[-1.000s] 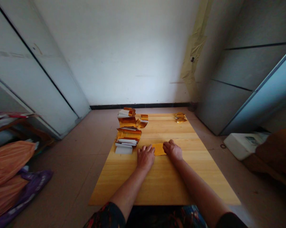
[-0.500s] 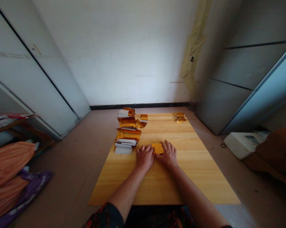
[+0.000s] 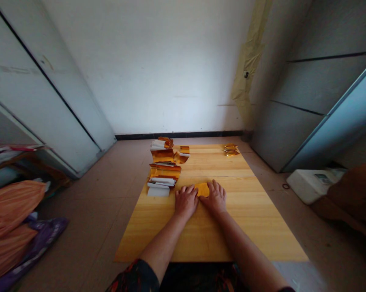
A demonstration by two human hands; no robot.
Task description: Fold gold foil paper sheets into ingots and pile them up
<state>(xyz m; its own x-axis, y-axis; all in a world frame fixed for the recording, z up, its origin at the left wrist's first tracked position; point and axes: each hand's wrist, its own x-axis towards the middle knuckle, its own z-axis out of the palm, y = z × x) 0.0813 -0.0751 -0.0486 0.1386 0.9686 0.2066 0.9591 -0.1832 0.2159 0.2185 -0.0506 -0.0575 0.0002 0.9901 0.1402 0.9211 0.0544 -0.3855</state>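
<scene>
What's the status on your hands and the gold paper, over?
Left hand, right hand flat on the gold paper's edges. Paper stack beside left hand, not in the way.

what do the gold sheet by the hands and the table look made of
The small gold sheet between the left hand and right hand looks like thin foil-faced paper, going by its glossy metallic yellow sheen, though this view can't confirm it. The table looks like pale varnished wood, with straight grain lines and a satin shine.

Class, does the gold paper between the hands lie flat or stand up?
Flat: the gold paper lies on the wooden table, under the right hand.
</scene>
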